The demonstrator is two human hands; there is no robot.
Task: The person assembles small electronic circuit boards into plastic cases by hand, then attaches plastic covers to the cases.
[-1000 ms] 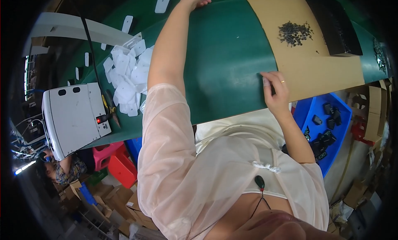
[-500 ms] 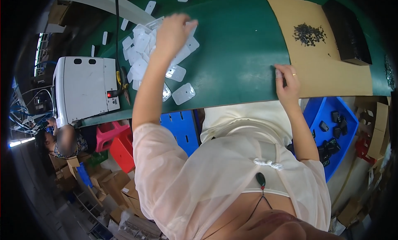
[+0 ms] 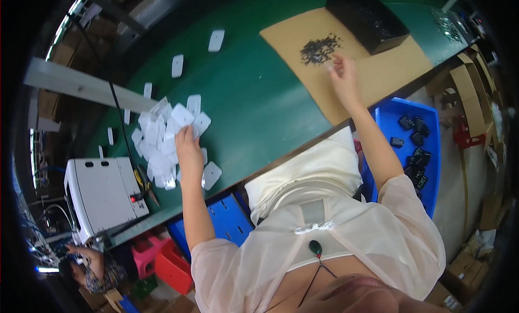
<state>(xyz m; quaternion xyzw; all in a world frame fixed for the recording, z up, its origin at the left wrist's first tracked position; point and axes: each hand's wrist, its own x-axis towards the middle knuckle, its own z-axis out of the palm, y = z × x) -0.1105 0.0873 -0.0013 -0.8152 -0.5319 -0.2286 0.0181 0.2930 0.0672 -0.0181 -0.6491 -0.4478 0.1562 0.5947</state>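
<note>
L hand = left hand (image 3: 188, 146), now down at the lower R edge of the heap of white plates (image 3: 157, 137), L of frame centre; half a sec. ago it was over the heap's upper part. Fingers close together, touching the plates, but can't tell if it's gripping one. Right hand (image 3: 346, 78) has gone from the near L edge of the cardboard sheet (image 3: 378, 78) to the small black pieces (image 3: 320, 49) piled there, upper R of centre; fingers half curled, tips at the pile's near edge, can't tell if any pc. is pinched. So each hand is now at its own stock, prob. both being drawn on at once, a judgement only. View has swung round too. Loose plates (image 3: 215, 41) lie spaced out beyond the heap, upper L, on the green mat (image 3: 259, 118). Black box (image 3: 370, 21) sits on the cardboard's far R side, top of frame. Lower L: white machine (image 3: 102, 197) w/ yellow-handled pliers (image 3: 139, 177) just beside it. R of centre, below table edge: blue bin (image 3: 387, 126) w/ black housings (image 3: 416, 167). Lower L, room: red stool (image 3: 174, 267), pink stool (image 3: 145, 254), another person (image 3: 111, 272). Cardboard boxes (image 3: 469, 91) far R.
</note>
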